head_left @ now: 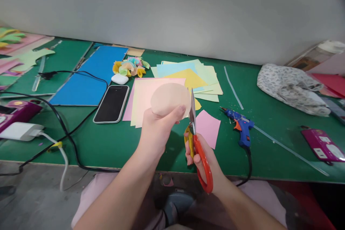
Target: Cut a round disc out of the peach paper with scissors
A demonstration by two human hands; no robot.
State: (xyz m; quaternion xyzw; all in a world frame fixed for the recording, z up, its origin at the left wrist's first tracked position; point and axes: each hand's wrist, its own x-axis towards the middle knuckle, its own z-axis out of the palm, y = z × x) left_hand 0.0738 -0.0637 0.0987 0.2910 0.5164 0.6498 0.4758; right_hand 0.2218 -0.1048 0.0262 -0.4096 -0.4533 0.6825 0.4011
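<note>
My left hand [159, 125] pinches a rounded piece of peach paper [169, 97] along its lower edge, thumb on top. My right hand [206, 156] is wrapped round red-handled scissors [199, 151], whose blades point away from me and stand at the paper's right edge. Some yellow material [189, 142] shows at my right fingers; I cannot tell whether it is part of the scissors. Beneath the peach piece lie pale square sheets [140, 104]. A pink paper scrap [208, 127] rests just right of the scissors.
A blue glue gun [241, 125] with a clear glue stick lies at right. Left are a phone [112, 104], a white case [120, 79], a blue board [86, 79] and black cables. Paper flowers [130, 66] and coloured sheets [188, 75] sit behind. A patterned cloth [288, 86] lies far right.
</note>
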